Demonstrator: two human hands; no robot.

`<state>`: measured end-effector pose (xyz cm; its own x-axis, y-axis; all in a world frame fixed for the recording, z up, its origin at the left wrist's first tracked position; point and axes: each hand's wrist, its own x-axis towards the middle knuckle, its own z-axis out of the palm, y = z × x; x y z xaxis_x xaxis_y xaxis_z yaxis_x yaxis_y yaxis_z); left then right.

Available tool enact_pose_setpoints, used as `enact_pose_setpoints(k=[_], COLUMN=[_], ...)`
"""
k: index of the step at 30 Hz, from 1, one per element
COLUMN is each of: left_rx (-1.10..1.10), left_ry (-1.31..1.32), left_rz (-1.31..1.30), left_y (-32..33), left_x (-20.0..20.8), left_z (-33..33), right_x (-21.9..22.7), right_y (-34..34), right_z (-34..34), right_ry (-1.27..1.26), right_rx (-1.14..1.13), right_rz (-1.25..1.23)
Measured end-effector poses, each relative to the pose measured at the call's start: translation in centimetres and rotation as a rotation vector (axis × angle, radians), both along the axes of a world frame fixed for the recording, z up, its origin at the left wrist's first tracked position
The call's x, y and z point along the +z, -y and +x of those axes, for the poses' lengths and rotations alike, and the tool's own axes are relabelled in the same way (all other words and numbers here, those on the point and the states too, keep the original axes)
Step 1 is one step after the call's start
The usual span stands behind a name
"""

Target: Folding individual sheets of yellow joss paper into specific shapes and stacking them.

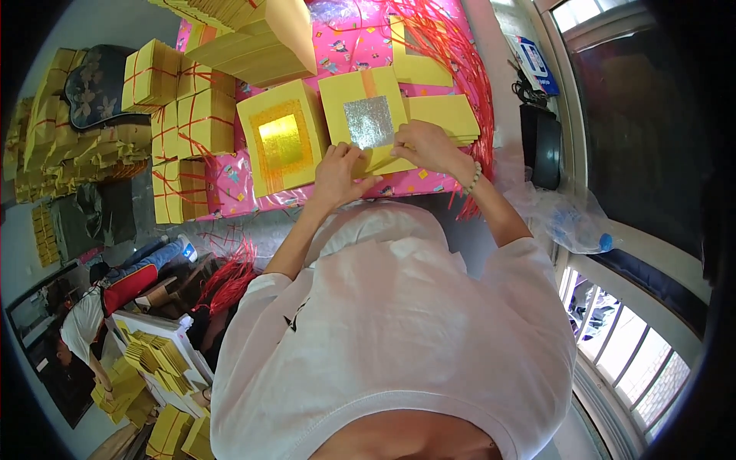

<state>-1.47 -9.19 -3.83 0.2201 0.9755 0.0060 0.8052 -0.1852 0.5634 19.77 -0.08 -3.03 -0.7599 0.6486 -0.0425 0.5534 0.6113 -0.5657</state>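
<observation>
A stack of yellow paper with a silver square (369,123) lies on the table in front of me. My left hand (337,175) is at its near left corner, bent fingers on top and thumb along the near edge. At the near right corner my right hand (433,146) pinches the paper's edge with curled fingers; a beaded bracelet circles that wrist. The near edge between my hands looks lifted or folded. To the left stands a thick yellow paper stack with a gold square (282,140). Plain yellow sheets (445,115) lie beside my right hand.
A pink patterned cloth (253,201) covers the table. Red strings (479,100) hang along its right side. String-tied yellow bundles (205,121) are piled at the left, a tall yellow stack (264,46) behind. Another person (84,326) bends over yellow paper at lower left. A plastic bag (571,222) lies right.
</observation>
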Motion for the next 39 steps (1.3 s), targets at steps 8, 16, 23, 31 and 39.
enact_pose_setpoints(k=[8,16,23,31,39], left_rx=[0.114,0.211,0.204,0.213,0.185], left_ry=[-0.012,0.013,0.026,0.029,0.044], left_rz=[0.085,-0.057,-0.019,-0.037,-0.053], left_y=[-0.1,-0.4,-0.2,-0.3,-0.4], left_x=[-2.2,-1.9,-2.5,-2.5,-2.5], left_z=[0.6,0.0,-0.1,-0.1,-0.4], right_x=[2.6,-0.6,-1.8,-1.4,1.6], right_y=[0.0,0.9,2.0,1.3,0.0], right_z=[-1.4,2.4,1.9,2.3,-0.8], right_ry=[-0.352,0.001,0.1,0.118,-0.2], right_rx=[-0.093,-0.089,-0.031,0.07,0.006], right_rz=[0.054,0.022,0.153,0.16,0.267])
